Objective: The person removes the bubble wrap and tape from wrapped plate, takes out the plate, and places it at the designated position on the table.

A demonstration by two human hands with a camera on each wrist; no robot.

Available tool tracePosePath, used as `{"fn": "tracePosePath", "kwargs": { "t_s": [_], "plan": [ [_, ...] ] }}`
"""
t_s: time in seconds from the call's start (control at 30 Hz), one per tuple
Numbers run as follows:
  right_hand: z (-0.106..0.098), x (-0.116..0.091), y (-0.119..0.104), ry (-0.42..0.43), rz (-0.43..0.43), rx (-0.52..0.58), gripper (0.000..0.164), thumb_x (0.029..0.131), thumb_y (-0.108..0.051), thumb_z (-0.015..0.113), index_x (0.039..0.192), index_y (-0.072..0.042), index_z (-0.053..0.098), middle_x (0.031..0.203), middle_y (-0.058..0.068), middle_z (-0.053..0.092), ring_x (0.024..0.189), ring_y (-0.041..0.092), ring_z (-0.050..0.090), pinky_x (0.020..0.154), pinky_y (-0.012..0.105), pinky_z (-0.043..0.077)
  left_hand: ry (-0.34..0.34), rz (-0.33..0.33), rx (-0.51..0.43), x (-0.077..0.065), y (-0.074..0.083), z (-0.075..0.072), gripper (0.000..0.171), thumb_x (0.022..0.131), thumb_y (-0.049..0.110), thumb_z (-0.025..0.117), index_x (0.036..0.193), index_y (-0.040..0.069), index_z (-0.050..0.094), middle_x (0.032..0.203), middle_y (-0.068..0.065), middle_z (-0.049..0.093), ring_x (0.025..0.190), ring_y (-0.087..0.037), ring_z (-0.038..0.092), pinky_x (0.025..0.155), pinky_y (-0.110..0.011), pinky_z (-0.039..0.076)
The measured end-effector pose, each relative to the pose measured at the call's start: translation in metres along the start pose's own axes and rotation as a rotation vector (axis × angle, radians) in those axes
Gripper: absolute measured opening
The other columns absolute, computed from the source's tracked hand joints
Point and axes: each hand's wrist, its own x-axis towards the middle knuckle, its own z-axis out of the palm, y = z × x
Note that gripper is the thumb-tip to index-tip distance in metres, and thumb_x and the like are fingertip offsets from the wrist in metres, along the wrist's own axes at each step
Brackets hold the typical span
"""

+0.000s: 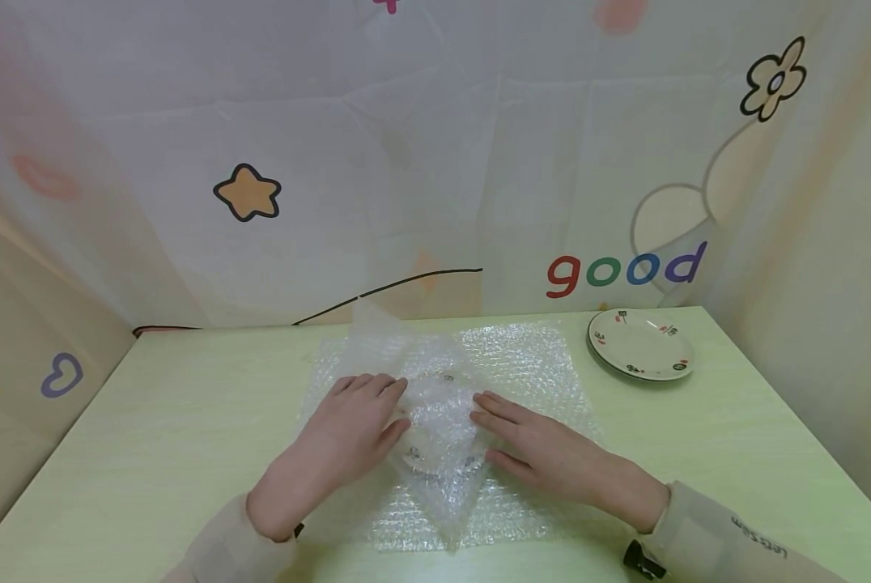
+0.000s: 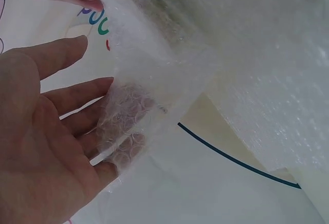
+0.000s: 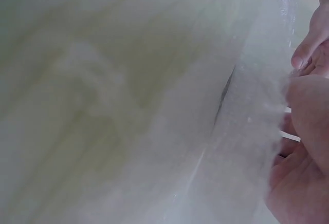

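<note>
A plate with small printed motifs [image 1: 435,421] lies under folded bubble wrap [image 1: 446,494] at mid-table, seen only through the clear film. My left hand [image 1: 355,425] touches the wrap at the plate's left side, its fingers extended. In the left wrist view, the fingertips of that left hand [image 2: 56,126] rest against the bubble wrap [image 2: 123,111]. On the plate's right side, my right hand [image 1: 545,441] lies on the wrap with straight fingers. The right wrist view shows the right hand [image 3: 303,152] partly behind blurred wrap [image 3: 247,147].
Stacked patterned plates [image 1: 643,344] sit at the table's back right corner. The flat part of the bubble wrap [image 1: 523,356] spreads around the covered plate on the pale green table [image 1: 210,405]. A printed curtain [image 1: 421,162] hangs along the back and sides.
</note>
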Motion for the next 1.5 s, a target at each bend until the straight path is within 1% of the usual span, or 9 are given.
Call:
{"fn": "tracePosePath", "kwargs": {
  "t_s": [0.43,0.73,0.83,0.9,0.97,1.03,1.13,1.23,1.5],
  "plan": [
    [0.0,0.0,0.0,0.05,-0.019,-0.011,0.059,0.102,-0.022,0.066,0.152,0.003,0.046,0.163,0.018,0.034,0.14,0.033,0.047,0.11,0.048,0.043,0.013,-0.019,0.013,-0.005,-0.007,-0.006,0.041,0.099,0.03,0.071,0.123,-0.003,0.069,0.116,-0.014,0.07,0.11,-0.032,0.067,0.098,-0.049,0.05],
    [0.0,0.0,0.0,0.026,-0.015,-0.017,0.058,0.104,-0.024,0.065,0.151,0.004,0.046,0.159,0.018,0.04,0.147,0.032,0.037,0.113,0.048,0.038,0.024,-0.058,-0.046,-0.01,-0.016,-0.011,0.034,0.101,0.029,0.068,0.116,-0.002,0.072,0.112,-0.014,0.073,0.104,-0.032,0.069,0.092,-0.051,0.054],
    [-0.001,0.0,0.0,0.016,-0.022,-0.033,0.057,0.104,-0.023,0.064,0.151,0.003,0.047,0.159,0.018,0.041,0.148,0.032,0.035,0.113,0.049,0.038,0.038,-0.059,-0.087,-0.011,-0.017,-0.012,0.026,0.102,0.027,0.066,0.105,0.002,0.073,0.098,-0.008,0.073,0.088,-0.027,0.071,0.082,-0.046,0.057],
    [-0.001,0.0,-0.001,0.009,-0.023,-0.043,0.056,0.104,-0.023,0.064,0.151,0.003,0.047,0.158,0.018,0.041,0.148,0.032,0.035,0.113,0.049,0.038,0.04,-0.057,-0.121,-0.012,-0.019,-0.013,0.023,0.103,0.026,0.065,0.091,0.007,0.07,0.081,-0.001,0.067,0.071,-0.019,0.065,0.07,-0.038,0.056],
    [-0.001,0.0,-0.002,-0.003,-0.018,-0.047,0.056,0.104,-0.023,0.063,0.152,0.001,0.047,0.159,0.017,0.041,0.148,0.032,0.035,0.113,0.049,0.038,0.035,-0.055,-0.156,-0.012,-0.02,-0.014,0.029,0.105,0.026,0.062,0.079,0.013,0.062,0.067,0.006,0.054,0.059,-0.01,0.052,0.059,-0.03,0.048],
    [-0.001,0.0,-0.003,-0.011,-0.012,-0.047,0.056,0.104,-0.023,0.064,0.152,0.001,0.047,0.159,0.017,0.041,0.148,0.031,0.035,0.113,0.049,0.038,0.018,-0.064,-0.194,-0.013,-0.021,-0.014,0.037,0.107,0.025,0.058,0.072,0.017,0.052,0.06,0.009,0.04,0.053,-0.006,0.037,0.052,-0.025,0.038],
    [-0.002,0.0,-0.004,-0.016,-0.012,-0.052,0.055,0.104,-0.022,0.063,0.152,0.001,0.048,0.159,0.017,0.041,0.148,0.031,0.035,0.113,0.049,0.038,-0.008,-0.084,-0.24,-0.013,-0.023,-0.015,0.044,0.109,0.025,0.052,0.067,0.018,0.044,0.057,0.009,0.03,0.053,-0.005,0.027,0.052,-0.023,0.031],
    [-0.002,0.0,-0.004,-0.014,-0.02,-0.058,0.054,0.104,-0.022,0.063,0.151,0.001,0.048,0.159,0.017,0.041,0.148,0.031,0.035,0.113,0.049,0.038,-0.035,-0.106,-0.285,-0.013,-0.024,-0.016,0.047,0.112,0.027,0.045,0.065,0.018,0.042,0.058,0.008,0.027,0.054,-0.006,0.024,0.053,-0.024,0.028],
    [-0.001,0.0,-0.003,-0.025,-0.017,-0.065,0.054,0.104,-0.023,0.062,0.151,0.0,0.049,0.159,0.017,0.042,0.149,0.031,0.035,0.113,0.05,0.038,-0.08,-0.162,-0.399,-0.015,-0.027,-0.022,0.059,0.11,0.053,0.035,0.064,0.018,0.045,0.055,0.008,0.029,0.052,-0.005,0.024,0.053,-0.025,0.028]
  ]
}}
